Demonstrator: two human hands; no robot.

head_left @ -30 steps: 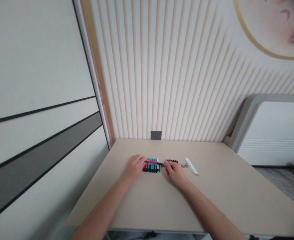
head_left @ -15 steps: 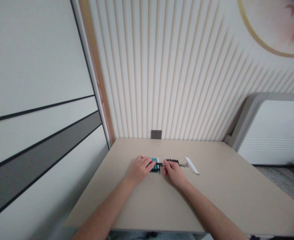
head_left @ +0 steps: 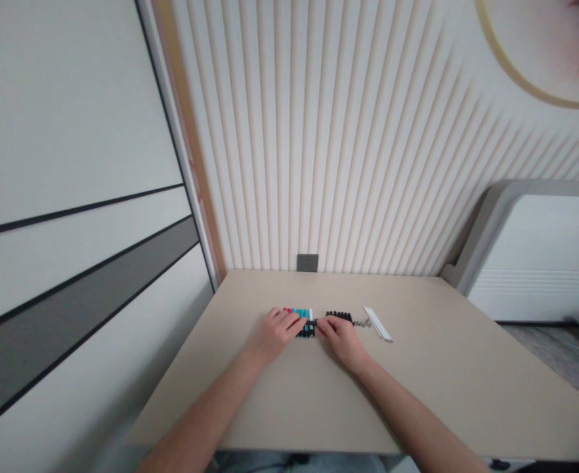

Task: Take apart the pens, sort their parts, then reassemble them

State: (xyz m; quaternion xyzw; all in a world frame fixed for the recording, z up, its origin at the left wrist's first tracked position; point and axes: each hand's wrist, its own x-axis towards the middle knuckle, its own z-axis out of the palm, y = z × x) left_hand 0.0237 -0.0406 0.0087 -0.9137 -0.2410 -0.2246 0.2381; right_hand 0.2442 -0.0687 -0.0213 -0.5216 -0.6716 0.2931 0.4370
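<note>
While white strips [head_left: 378, 324] lie right of lower centre, coloured tubes [head_left: 300, 312] partly covered; left hand [head_left: 274, 334], right hand [head_left: 341, 337], both pinching one black rod [head_left: 312, 322].

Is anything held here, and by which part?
A slim black pen-like rod, pinched toward its left end by the left hand and toward its right by the right hand; tips hidden.

The held pen [head_left: 311, 322] shows black, the tabletop [head_left: 294, 401] beige, the strips [head_left: 378, 324] white.
</note>
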